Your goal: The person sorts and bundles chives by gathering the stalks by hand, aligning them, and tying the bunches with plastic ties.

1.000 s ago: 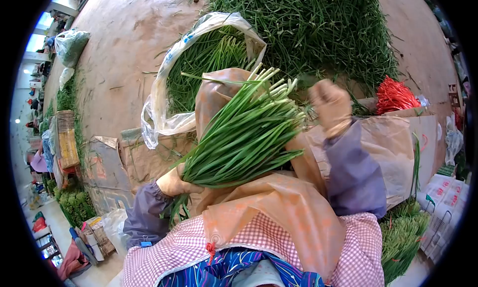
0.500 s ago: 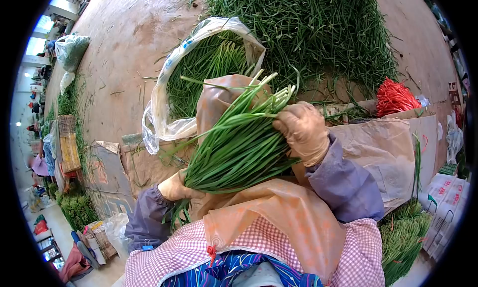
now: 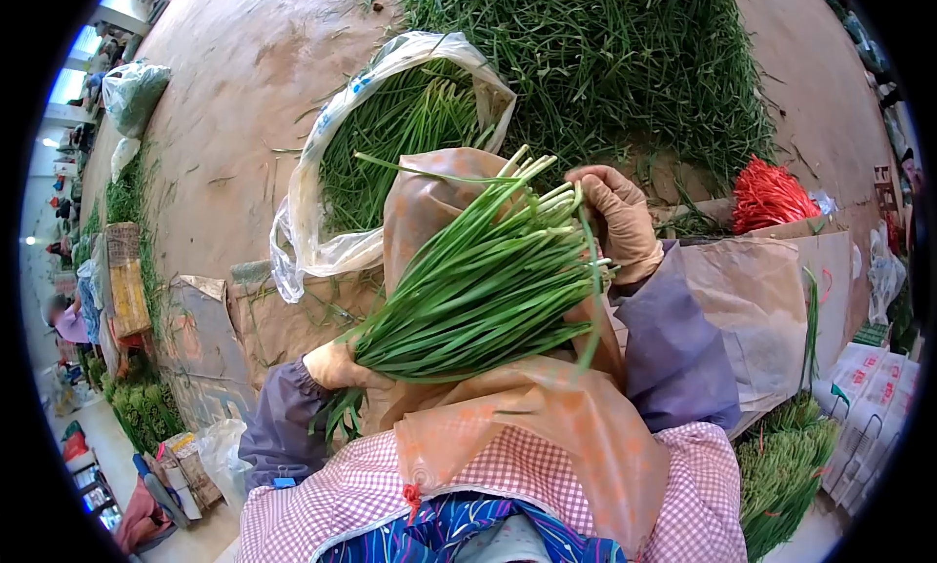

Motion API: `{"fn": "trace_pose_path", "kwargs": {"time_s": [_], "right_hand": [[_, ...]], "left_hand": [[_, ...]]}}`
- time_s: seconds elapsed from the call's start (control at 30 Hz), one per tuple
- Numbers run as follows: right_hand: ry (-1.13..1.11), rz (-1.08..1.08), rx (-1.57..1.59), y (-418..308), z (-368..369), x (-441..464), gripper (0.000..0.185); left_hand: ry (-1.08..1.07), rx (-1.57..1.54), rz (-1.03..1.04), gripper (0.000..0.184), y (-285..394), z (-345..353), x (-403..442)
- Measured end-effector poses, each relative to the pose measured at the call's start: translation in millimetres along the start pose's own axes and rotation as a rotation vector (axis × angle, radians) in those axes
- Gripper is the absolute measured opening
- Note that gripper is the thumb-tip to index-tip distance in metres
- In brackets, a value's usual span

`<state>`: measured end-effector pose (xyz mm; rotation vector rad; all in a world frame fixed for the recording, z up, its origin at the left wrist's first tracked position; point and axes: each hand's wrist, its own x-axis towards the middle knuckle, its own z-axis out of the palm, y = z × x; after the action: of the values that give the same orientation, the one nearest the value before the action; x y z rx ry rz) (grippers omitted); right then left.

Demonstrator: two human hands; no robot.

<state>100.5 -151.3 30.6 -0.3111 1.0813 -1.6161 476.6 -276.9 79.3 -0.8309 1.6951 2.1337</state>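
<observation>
A thick bunch of garlic chives lies slantwise across my lap, pale stem ends at upper right. Its leafy end is gripped by my left hand, in a thin glove, with leaf tips hanging below. My right hand, gloved too, is beside the stem ends, fingers pinched together at the top of a single chive blade that dangles, blurred, in front of the bunch. Under the bunch, an orange-patterned plastic apron covers my lap and knee.
Ahead lies a big heap of loose chives. Left of it, a clear plastic bag stands open around more chives. Red ties sit at right, near cardboard. Bundled chives stand at lower right.
My right hand has moved slightly right, off the stem ends, and a single blade now hangs from its fingers. My left hand keeps its grip on the bunch.
</observation>
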Motion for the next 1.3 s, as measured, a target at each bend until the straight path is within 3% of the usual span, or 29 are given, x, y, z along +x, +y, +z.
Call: {"fn": "trace_pose_path", "kwargs": {"time_s": [0.03, 0.1, 0.13, 0.17, 0.2, 0.23, 0.27, 0.33, 0.4, 0.47, 0.53, 0.6, 0.67, 0.77, 0.8, 0.83, 0.87, 0.93, 1.0, 1.07, 1.13, 1.2, 1.27, 1.3], "right_hand": [[0.026, -0.018, -0.060, 1.0, 2.0, 3.2, 0.016], [0.194, -0.257, -0.342, -5.4, -2.3, 3.7, 0.016], [0.327, -0.359, -0.287, -9.5, -24.8, 9.9, 0.012], [0.513, -0.329, -0.100, -19.6, -55.5, 19.0, 0.009], [0.658, -0.481, -0.147, -19.2, -93.1, 25.9, 0.007], [0.710, -0.435, -0.299, -27.3, -116.6, 22.4, 0.008], [0.620, -0.415, -0.484, -32.7, -120.5, 18.2, 0.013], [0.475, -0.520, -0.656, -40.4, -48.2, -2.0, 0.017], [0.165, -0.536, -0.896, -54.5, 9.8, -23.9, 0.024], [-0.022, -0.663, -1.396, -49.5, 44.8, -30.5, 0.031], [0.009, -0.583, -1.555, -24.6, 71.0, -23.8, 0.035], [-0.033, -0.538, -1.252, -2.0, 70.0, -16.2, 0.024], [-0.039, -0.654, -1.263, 0.7, 65.9, -14.3, 0.015], [0.235, -0.897, -1.166, 2.9, 15.5, 4.0, 0.007], [0.361, -0.709, -1.164, 1.5, -18.4, 10.8, 0.010], [0.479, -0.514, -1.363, -22.5, -27.8, 11.1, 0.015], [0.517, -0.446, -1.292, -24.7, -73.1, 23.8, 0.020], [0.424, -0.615, -1.436, -49.7, -78.5, 29.6, 0.031], [0.233, -0.743, -1.446, -73.5, 15.8, 15.4, 0.042], [-0.183, -0.634, -1.666, -74.7, 58.8, 13.3, 0.049], [-0.425, -0.416, -1.792, -59.7, 85.5, 18.4, 0.049], [-0.641, -0.335, -1.579, -47.4, 84.3, 32.3, 0.037], [-0.440, -0.067, -1.129, -43.8, 79.9, 27.9, 0.027], [-0.377, -0.157, -0.838, -37.4, 63.4, 28.3, 0.023]], "left_hand": [[0.002, 0.008, -0.002, 0.063, -1.9, -0.7, -0.9], [0.006, 0.016, -0.003, 0.067, -8.5, -1.2, -2.7], [-0.019, 0.013, -0.006, 0.069, -10.4, -2.5, -3.5], [-0.045, 0.010, -0.009, 0.070, -11.8, -4.8, -3.5], [-0.072, 0.008, -0.010, 0.071, -12.8, -6.5, -2.9], [-0.072, -0.008, -0.014, 0.072, -11.5, -7.0, -1.9], [-0.070, -0.023, -0.017, 0.072, -8.5, -6.0, -0.7], [-0.066, -0.019, -0.021, 0.069, -4.0, -2.9, -1.6], [-0.062, 0.032, -0.007, 0.064, 2.3, -2.3, -0.4], [-0.057, 0.038, -0.050, 0.062, 9.3, 1.0, -2.0], [-0.048, 0.028, -0.063, 0.061, 14.2, 4.5, -4.0], [-0.033, 0.002, -0.040, 0.060, 15.7, 6.5, -6.0], [-0.038, -0.048, -0.073, 0.060, 9.2, 4.2, -8.6], [-0.051, -0.068, -0.113, 0.059, 9.8, 4.4, -8.5], [-0.046, -0.016, -0.106, 0.058, 17.6, 4.6, -9.7], [-0.038, 0.037, -0.100, 0.058, 22.0, 3.7, -9.9], [-0.055, 0.032, -0.112, 0.058, 20.3, 2.1, -8.5], [-0.085, 0.019, -0.143, 0.056, 15.3, -0.6, -7.3], [-0.080, 0.051, -0.112, 0.053, 19.3, 0.0, -5.7], [-0.074, 0.114, -0.102, 0.051, 29.0, 0.6, -5.9], [-0.139, 0.252, -0.144, 0.060, 44.6, -0.1, -5.5], [-0.138, 0.250, -0.128, 0.062, 48.1, 0.0, -7.3], [-0.132, 0.152, -0.147, 0.063, 44.6, 0.0, -9.1], [-0.126, 0.058, -0.175, 0.063, 40.6, 0.4, -9.4]]}}
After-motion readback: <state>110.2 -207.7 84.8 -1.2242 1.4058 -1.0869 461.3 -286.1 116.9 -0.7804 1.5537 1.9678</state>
